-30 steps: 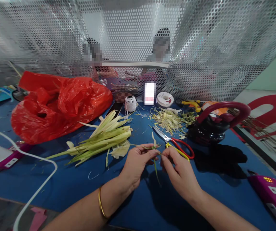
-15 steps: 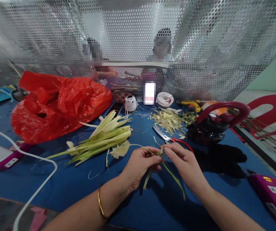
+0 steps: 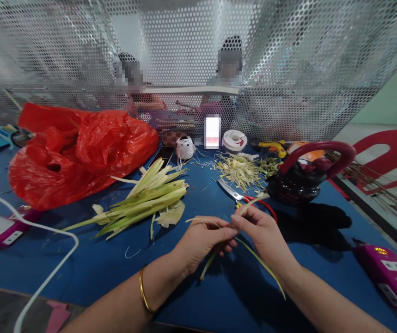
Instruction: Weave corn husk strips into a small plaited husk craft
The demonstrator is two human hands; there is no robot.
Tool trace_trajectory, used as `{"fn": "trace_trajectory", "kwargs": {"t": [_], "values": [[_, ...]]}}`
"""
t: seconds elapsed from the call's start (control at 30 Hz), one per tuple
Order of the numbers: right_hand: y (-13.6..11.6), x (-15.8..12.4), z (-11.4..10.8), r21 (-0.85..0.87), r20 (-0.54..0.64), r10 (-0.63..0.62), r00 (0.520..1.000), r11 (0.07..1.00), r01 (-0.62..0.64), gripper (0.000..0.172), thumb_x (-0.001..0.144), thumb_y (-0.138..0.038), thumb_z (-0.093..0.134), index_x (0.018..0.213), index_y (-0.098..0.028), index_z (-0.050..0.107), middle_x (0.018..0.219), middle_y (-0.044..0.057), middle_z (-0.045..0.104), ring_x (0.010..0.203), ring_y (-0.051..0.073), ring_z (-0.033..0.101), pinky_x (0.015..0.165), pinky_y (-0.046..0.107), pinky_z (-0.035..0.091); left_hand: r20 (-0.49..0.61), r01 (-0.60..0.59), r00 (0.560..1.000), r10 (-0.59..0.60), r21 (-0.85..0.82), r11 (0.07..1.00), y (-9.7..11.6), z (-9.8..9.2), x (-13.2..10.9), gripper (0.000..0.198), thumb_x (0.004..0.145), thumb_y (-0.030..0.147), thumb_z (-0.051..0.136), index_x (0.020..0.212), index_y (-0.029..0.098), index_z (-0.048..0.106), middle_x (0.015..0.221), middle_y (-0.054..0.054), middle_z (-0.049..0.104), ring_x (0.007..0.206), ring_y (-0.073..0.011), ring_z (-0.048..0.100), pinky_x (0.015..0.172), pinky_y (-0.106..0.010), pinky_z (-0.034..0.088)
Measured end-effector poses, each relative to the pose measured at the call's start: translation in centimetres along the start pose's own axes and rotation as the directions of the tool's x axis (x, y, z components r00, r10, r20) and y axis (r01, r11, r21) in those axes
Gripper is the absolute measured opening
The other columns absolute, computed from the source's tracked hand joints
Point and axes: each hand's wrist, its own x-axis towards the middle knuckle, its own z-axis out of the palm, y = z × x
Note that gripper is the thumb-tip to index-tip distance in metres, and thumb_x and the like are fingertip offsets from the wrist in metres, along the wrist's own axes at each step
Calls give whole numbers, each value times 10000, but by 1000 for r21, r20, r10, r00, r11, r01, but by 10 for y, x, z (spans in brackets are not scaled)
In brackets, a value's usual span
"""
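Low over the blue table, my left hand (image 3: 203,240) pinches green leaf strips (image 3: 264,263) whose ends hang below the fingers. My right hand (image 3: 260,231) meets it fingertip to fingertip, thumb and fingers closed on a pale leaf strip (image 3: 253,202) that sticks out up and to the right. The spot where the strips cross is hidden by my fingers. Just beyond my right hand lie scissors (image 3: 231,190) with red handles, blades pointing away to the left. Left of my hands is a bundle of pale green leaf strips (image 3: 146,199).
A crumpled red plastic bag (image 3: 83,152) fills the left back. White string (image 3: 185,149), a ribbon spool (image 3: 235,140) and leaf scraps (image 3: 240,170) lie behind. To the right stand a dark pot-like object (image 3: 297,185) and a purple device (image 3: 388,277). A white cable (image 3: 75,240) crosses the left.
A pale strip end now reaches out to the upper right from my right fingers. The hanging green end has swung further right. The whole view has shifted slightly.
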Motion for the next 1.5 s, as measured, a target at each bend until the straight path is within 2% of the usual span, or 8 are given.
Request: {"fn": "trace_trajectory", "kwargs": {"t": [0.3, 0.43, 0.53, 0.63, 0.73, 1.23, 1.4, 1.5], "values": [[4, 4, -4, -91, -114, -62, 992, 994, 52, 284, 746, -453, 730, 763, -186, 634, 721, 7, 608, 661, 160, 556, 627, 283, 467, 12, -20, 1000, 21, -56, 998, 2, -2, -1, 271, 643, 345, 819, 808, 138, 762, 654, -59, 710, 555, -123, 611, 559, -227, 445], [-3, -2, -7, -377, -268, -419, 868, 874, 305, 167, 852, -359, 633, 937, -217, 629, 902, 55, 636, 849, 213, 593, 768, 339, 470, -23, -107, 994, 104, -172, 979, 6, -7, 1, 297, 697, 309, 782, 949, 154, 763, 847, -89, 759, 774, -160, 673, 717, -246, 483], [-5, -10, -7, -568, -56, -594, 802, 680, 464, 128, 882, -263, 597, 762, -229, 626, 765, 32, 608, 763, 204, 579, 739, 334, 447, -81, -180, 983, 166, -212, 960, 7, -7, 3, 287, 678, 258, 797, 939, 141, 765, 850, -85, 761, 844, -164, 668, 803, -247, 473], [3, -13, -2, -561, 177, -414, 893, 703, 437, 143, 875, -265, 616, 746, -226, 661, 720, 18, 616, 697, 189, 584, 659, 305, 443, -123, -216, 974, 191, -237, 947, 5, -6, 4, 311, 679, 236, 796, 968, 130, 754, 853, -85, 762, 827, -161, 667, 838, -261, 471], [12, -11, 5, -499, 203, -254, 946, 804, 324, 199, 877, -305, 616, 705, -213, 654, 719, 19, 626, 710, 189, 596, 650, 291, 451, -153, -217, 971, 184, -244, 945, 3, -5, 4, 326, 669, 214, 802, 979, 128, 747, 834, -81, 764, 783, -152, 668, 830, -261, 476], [7, -20, 8, -503, 368, -394, 842, 677, 537, 271, 926, -214, 511, 658, -197, 546, 669, -1, 514, 643, 149, 514, 616, 276, 403, -164, -191, 974, 155, -234, 953, 4, -5, 3, 267, 660, 185, 776, 917, 117, 757, 752, -72, 751, 737, -141, 661, 748, -229, 487], [1, -14, -4, -621, 185, -566, 803, 566, 542, 111, 941, -224, 513, 900, -208, 615, 830, 38, 603, 800, 185, 567, 728, 307, 426, -88, -134, 989, 116, -235, 963, 8, -10, 3, 331, 675, 222, 783, 981, 119, 713, 708, -42, 718, 630, -109, 632, 675, -221, 489], [1, -6, -7, -620, 118, -454, 883, 662, 422, 110, 925, -286, 547, 956, -204, 613, 922, 55, 636, 891, 211, 587, 778, 318, 439, -79, -132, 990, 117, -236, 963, 6, -10, 3, 283, 652, 220, 792, 896, 119, 689, 660, -22, 683, 571, -96, 600, 615, -215, 479]]}}
